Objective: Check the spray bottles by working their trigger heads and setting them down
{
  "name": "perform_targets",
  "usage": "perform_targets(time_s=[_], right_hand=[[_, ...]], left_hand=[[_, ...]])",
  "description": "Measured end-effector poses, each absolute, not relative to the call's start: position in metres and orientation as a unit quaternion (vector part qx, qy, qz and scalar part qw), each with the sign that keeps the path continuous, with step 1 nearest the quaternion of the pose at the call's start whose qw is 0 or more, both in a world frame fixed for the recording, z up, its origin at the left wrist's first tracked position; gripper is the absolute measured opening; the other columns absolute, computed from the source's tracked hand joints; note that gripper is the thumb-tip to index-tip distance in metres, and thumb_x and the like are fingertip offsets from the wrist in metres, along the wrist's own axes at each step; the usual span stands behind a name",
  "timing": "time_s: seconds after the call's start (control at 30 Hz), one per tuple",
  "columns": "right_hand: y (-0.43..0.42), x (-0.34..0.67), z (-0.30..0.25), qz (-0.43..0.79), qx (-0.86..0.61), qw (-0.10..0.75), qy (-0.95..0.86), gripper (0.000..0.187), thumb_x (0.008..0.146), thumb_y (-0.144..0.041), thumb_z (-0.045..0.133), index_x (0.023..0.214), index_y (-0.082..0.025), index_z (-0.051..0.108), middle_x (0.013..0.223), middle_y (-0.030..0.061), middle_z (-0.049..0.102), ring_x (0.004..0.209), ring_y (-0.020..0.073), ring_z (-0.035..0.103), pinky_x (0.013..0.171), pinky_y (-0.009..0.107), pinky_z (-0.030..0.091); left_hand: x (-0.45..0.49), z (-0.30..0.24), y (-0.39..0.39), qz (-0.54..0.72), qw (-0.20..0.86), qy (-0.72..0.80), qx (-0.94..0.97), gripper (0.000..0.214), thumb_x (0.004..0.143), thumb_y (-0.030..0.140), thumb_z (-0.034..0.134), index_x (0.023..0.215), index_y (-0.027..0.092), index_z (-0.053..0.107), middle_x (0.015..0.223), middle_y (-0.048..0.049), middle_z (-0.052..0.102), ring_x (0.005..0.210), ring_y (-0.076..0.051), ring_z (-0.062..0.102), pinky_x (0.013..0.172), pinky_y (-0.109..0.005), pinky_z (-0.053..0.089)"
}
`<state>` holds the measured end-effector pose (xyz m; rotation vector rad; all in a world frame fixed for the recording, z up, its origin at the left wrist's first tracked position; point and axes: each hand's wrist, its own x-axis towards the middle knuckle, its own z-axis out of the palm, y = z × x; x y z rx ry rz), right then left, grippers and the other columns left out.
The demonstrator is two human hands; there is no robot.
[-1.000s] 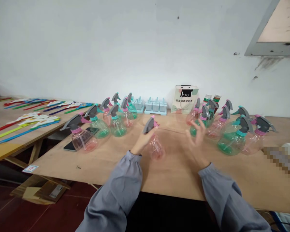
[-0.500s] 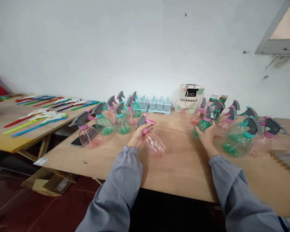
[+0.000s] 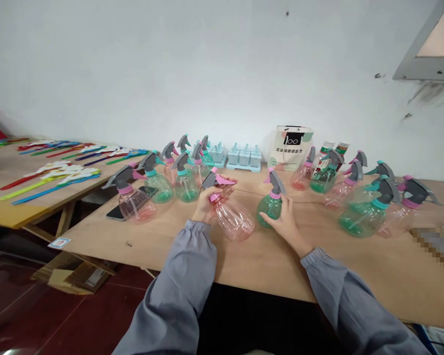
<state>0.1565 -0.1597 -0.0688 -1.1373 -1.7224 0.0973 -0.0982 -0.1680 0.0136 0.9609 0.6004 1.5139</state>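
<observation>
In the head view, my left hand (image 3: 204,207) is closed around the neck of a pink spray bottle (image 3: 234,219), which leans with its base toward the right. Its grey head has a pink trigger. My right hand (image 3: 285,224) grips the body of a green spray bottle (image 3: 268,209) with a pink collar and grey head, upright just right of the pink one. Left of my left hand stand several pink and green spray bottles, among them a pink spray bottle (image 3: 136,203) in front. More bottles stand on the right, including a green spray bottle (image 3: 362,217).
Against the wall are pale blue ice-pop moulds (image 3: 244,159) and a paper bag (image 3: 289,148). A dark phone (image 3: 115,213) lies behind the front-left bottle. The left table (image 3: 33,209) carries colourful flat strips. A cardboard box (image 3: 91,276) lies below the wooden table (image 3: 163,246).
My right hand has brought the green bottle leftward from the right-hand group, near the pink one. The pink bottle in my left hand has shifted slightly left.
</observation>
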Motion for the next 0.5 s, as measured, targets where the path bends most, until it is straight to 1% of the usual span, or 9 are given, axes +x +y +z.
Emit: perform_targets(time_s=[0.1, 0.17, 0.23, 0.3, 0.37, 0.5], right_hand=[[-0.158, 0.159, -0.069, 0.043, -0.472, 0.514, -0.715, 0.083, 0.072, -0.058, 0.076, 0.136, -0.017, 0.042, 0.125, 0.0149, 0.043, 0.128, 0.0352, 0.047, 0.113, 0.058, 0.039], [-0.158, 0.159, -0.069, 0.042, -0.472, 0.516, -0.714, 0.084, 0.071, -0.058, 0.076, 0.135, -0.016, 0.042, 0.124, 0.0150, 0.043, 0.127, 0.0353, 0.047, 0.113, 0.059, 0.039], [-0.157, 0.159, -0.070, 0.042, -0.470, 0.515, -0.716, 0.084, 0.072, -0.057, 0.076, 0.136, -0.015, 0.042, 0.124, 0.0150, 0.043, 0.127, 0.0350, 0.047, 0.114, 0.059, 0.039], [-0.157, 0.159, -0.070, 0.046, -0.466, 0.512, -0.720, 0.083, 0.073, -0.056, 0.076, 0.136, -0.016, 0.041, 0.124, 0.0151, 0.044, 0.128, 0.0346, 0.047, 0.114, 0.058, 0.039], [-0.157, 0.159, -0.069, 0.049, -0.463, 0.510, -0.723, 0.082, 0.073, -0.055, 0.075, 0.136, -0.016, 0.041, 0.125, 0.0151, 0.044, 0.129, 0.0343, 0.046, 0.114, 0.058, 0.039], [-0.157, 0.160, -0.069, 0.051, -0.462, 0.512, -0.722, 0.082, 0.073, -0.055, 0.076, 0.135, -0.016, 0.041, 0.125, 0.0153, 0.044, 0.129, 0.0342, 0.047, 0.114, 0.057, 0.039]], left_hand=[[-0.095, 0.016, -0.169, 0.681, 0.568, 0.251, 0.388, 0.021, 0.050, 0.023, 0.058, 0.071, 0.020, 0.057, 0.066, -0.0012, 0.065, 0.091, -0.023, 0.073, 0.077, -0.029, 0.057], [-0.093, 0.015, -0.169, 0.685, 0.556, 0.270, 0.386, 0.018, 0.048, 0.023, 0.056, 0.066, 0.021, 0.053, 0.060, -0.0001, 0.060, 0.085, -0.022, 0.072, 0.070, -0.027, 0.056], [-0.092, 0.013, -0.169, 0.670, 0.556, 0.295, 0.394, 0.019, 0.050, 0.024, 0.057, 0.068, 0.020, 0.055, 0.065, -0.0015, 0.064, 0.090, -0.024, 0.072, 0.070, -0.029, 0.056], [-0.090, 0.011, -0.169, 0.647, 0.566, 0.309, 0.407, 0.022, 0.052, 0.025, 0.059, 0.074, 0.020, 0.058, 0.077, -0.0037, 0.070, 0.098, -0.027, 0.072, 0.073, -0.031, 0.057], [-0.089, 0.010, -0.171, 0.633, 0.573, 0.317, 0.411, 0.024, 0.054, 0.026, 0.060, 0.077, 0.020, 0.060, 0.085, -0.0050, 0.073, 0.101, -0.028, 0.072, 0.072, -0.031, 0.057], [-0.085, 0.011, -0.177, 0.646, 0.563, 0.337, 0.390, 0.019, 0.052, 0.025, 0.058, 0.070, 0.019, 0.057, 0.081, -0.0056, 0.073, 0.088, -0.024, 0.072, 0.056, -0.023, 0.050]])
